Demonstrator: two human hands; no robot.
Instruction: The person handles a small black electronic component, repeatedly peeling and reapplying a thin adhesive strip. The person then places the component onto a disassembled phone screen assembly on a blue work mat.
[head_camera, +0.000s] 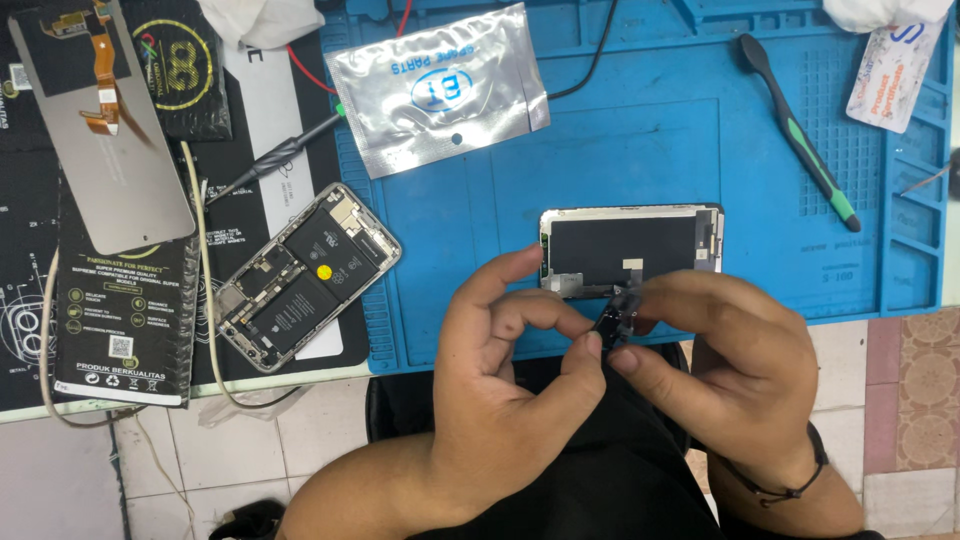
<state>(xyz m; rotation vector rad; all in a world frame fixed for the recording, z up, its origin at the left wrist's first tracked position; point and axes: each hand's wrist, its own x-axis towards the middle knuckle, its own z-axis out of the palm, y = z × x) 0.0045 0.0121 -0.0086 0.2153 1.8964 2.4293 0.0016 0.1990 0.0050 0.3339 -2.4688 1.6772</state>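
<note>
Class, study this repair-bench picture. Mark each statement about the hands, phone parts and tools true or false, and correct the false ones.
1. Both hands pinch a small dark part. True.
2. The opened phone body lies right of the hands. False: it lies to their left.
3. The silver foil pouch rests on the blue mat. True.
4. The green-handled tool is in the right hand. False: it lies on the mat.
5. The left hand holds the screwdriver. False: it lies untouched.

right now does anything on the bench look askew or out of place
Mostly the opened phone: it lies tilted, half off the blue mat, insides exposed. Both hands pinch a small dark part by the screen panel.
</note>
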